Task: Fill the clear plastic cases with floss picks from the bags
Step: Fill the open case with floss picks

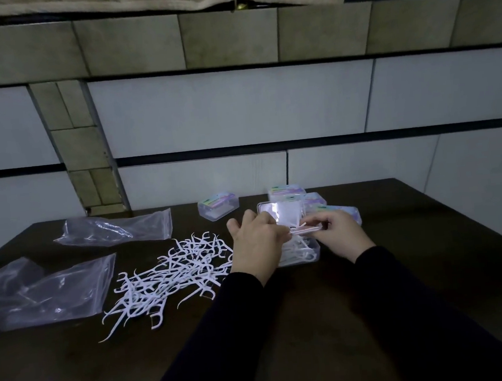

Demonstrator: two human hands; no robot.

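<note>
A loose pile of white floss picks (172, 274) lies on the dark table left of my hands. An open clear plastic case (304, 253) sits under my hands, its lid (281, 213) raised, several picks inside. My left hand (255, 245) and my right hand (342, 235) together pinch a small bundle of floss picks (305, 230) just above the case. Two clear zip bags lie at the left: one far (117, 229), one near (46, 292).
A shut labelled case (218, 206) stands behind the pile. Several more labelled cases (313, 199) are stacked behind the open one. The dark table (427, 236) ends at a tiled wall at the back; its right edge slopes toward me.
</note>
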